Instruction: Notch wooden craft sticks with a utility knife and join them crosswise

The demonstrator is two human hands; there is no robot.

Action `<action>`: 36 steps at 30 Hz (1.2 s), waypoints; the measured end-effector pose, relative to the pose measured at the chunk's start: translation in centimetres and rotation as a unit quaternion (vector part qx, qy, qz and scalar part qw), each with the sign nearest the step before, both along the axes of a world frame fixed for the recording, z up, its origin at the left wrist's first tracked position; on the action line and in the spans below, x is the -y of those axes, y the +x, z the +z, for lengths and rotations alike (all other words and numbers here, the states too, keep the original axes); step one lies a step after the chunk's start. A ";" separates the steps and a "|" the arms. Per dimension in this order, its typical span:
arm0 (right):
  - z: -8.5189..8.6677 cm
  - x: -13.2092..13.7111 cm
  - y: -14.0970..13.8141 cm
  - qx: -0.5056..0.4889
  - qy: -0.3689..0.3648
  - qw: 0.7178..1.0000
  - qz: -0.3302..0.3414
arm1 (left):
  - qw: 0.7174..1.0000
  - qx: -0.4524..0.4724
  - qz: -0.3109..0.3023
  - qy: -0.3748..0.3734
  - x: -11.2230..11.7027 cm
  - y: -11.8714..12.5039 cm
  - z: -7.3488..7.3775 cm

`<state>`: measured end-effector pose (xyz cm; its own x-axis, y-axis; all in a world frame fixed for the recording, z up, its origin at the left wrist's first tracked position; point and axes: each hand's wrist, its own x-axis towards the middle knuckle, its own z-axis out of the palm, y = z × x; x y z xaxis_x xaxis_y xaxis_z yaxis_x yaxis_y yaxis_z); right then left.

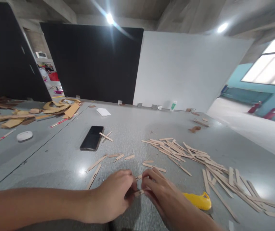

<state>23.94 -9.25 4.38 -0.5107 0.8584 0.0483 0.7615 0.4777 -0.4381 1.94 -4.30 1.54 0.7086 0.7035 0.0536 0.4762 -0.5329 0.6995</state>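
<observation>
My left hand [118, 194] and my right hand [155, 187] are close together over the near middle of the grey table. Between the fingertips of both is a wooden craft stick [138, 192], mostly covered by the fingers. Another short stick piece [139, 176] shows just beyond it, between the hands; I cannot tell whether it is held. Beneath my right forearm a yellow tool handle [198, 201] sticks out on the right side. Left of my left hand lies a stick with slots cut in it [94, 177]. Several short cut pieces [119, 158] are scattered ahead of the hands.
A spread pile of craft sticks [176, 149] reaches along the right side. A black phone [92, 138] lies ahead on the left, with crossed sticks [106, 137] at its edge. Leather scraps [53, 109], a white case [24, 136] and a small bottle [173, 106] are farther off.
</observation>
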 end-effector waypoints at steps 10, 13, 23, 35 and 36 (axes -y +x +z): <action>5.5 0.4 0.4 -0.159 -0.059 0.980 -0.103 | 0.971 0.084 -0.048 -0.220 0.6 -0.3 5.8; 8.3 0.9 -0.4 -0.278 -0.066 0.952 -0.111 | 0.942 0.167 -0.063 -0.286 1.7 -1.0 8.1; 8.6 2.6 -1.2 -0.275 -0.003 0.957 -0.096 | 0.941 0.200 -0.070 -0.262 3.3 -2.2 9.0; 5.5 -1.6 0.1 -0.026 0.080 0.996 -0.027 | 0.935 0.286 0.056 -0.204 2.9 -3.1 10.2; 4.5 -2.1 0.2 -0.006 0.061 0.998 -0.008 | 0.930 0.297 0.061 -0.207 2.7 -3.1 10.3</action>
<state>24.09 -7.12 8.87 -0.4962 0.8536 0.1587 0.7639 0.5161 -0.3873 -1.18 -7.01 11.88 0.5533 0.8247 0.1173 -0.0203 -0.1273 0.9916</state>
